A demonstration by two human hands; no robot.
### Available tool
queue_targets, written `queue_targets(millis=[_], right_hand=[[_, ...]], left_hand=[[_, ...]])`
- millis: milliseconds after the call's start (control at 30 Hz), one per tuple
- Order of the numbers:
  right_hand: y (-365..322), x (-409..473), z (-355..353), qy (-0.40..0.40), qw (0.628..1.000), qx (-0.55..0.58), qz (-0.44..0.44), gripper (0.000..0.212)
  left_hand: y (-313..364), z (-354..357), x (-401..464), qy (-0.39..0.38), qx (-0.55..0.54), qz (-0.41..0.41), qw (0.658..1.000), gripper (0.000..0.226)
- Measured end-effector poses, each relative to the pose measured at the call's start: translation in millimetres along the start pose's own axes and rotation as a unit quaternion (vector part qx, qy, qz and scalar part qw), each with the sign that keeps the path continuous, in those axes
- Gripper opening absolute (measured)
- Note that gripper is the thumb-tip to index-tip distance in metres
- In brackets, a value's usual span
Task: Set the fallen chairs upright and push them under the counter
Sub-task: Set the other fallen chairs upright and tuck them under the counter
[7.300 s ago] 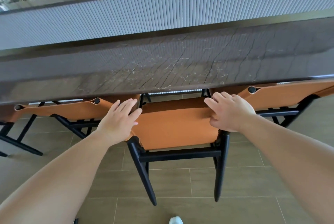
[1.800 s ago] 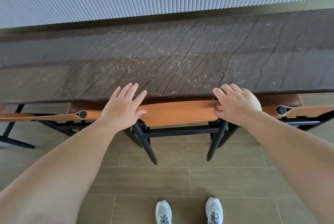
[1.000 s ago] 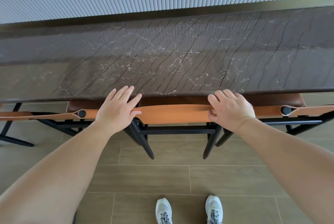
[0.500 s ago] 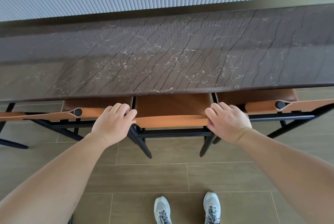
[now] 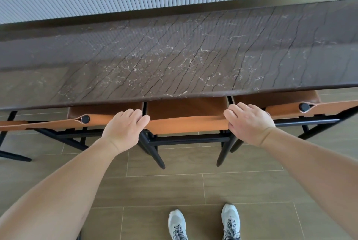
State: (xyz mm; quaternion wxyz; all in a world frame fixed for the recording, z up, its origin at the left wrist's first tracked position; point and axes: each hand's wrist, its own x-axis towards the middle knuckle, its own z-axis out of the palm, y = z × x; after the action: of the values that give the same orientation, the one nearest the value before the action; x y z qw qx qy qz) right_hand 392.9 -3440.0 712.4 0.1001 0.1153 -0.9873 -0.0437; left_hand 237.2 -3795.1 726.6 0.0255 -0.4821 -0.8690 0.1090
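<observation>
I see the counter (image 5: 174, 61) edge overhanging the middle chair (image 5: 186, 123); 2 neighbour chairs stand close on both sides, only narrow gaps between them.

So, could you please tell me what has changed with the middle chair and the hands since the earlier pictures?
The middle chair has slid further under the counter, then eased slightly back. The left hand, earlier flat on the backrest, now curls over its top edge; the right hand keeps its grip. Both neighbouring chairs stayed tucked in.
</observation>
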Motion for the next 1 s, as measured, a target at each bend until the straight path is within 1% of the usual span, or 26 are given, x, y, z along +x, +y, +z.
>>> queue_targets(millis=[267,433,600,700,833,1000], right_hand=[[9,-19,10,-0.035,0.999,-0.008,0.005,0.021],[25,-18,11,-0.054,0.998,-0.004,0.031,0.023],[33,-17,13,-0.066,0.997,-0.014,0.044,0.020],[35,-20,14,-0.063,0.996,-0.010,0.056,0.020],[30,-32,17,-0.049,0.997,0.006,0.061,0.023],[31,-29,17,-0.035,0.997,0.003,0.065,0.024]], left_hand=[[39,13,-13,0.013,-0.040,-0.002,0.999,0.045],[48,11,3,0.026,-0.039,-0.006,0.999,0.056],[53,12,8,0.034,-0.028,-0.009,0.999,0.057],[56,12,10,0.031,-0.025,-0.005,0.999,0.059],[59,17,6,0.022,-0.041,0.008,0.999,0.055],[56,17,8,0.032,-0.035,0.009,0.999,0.051]])
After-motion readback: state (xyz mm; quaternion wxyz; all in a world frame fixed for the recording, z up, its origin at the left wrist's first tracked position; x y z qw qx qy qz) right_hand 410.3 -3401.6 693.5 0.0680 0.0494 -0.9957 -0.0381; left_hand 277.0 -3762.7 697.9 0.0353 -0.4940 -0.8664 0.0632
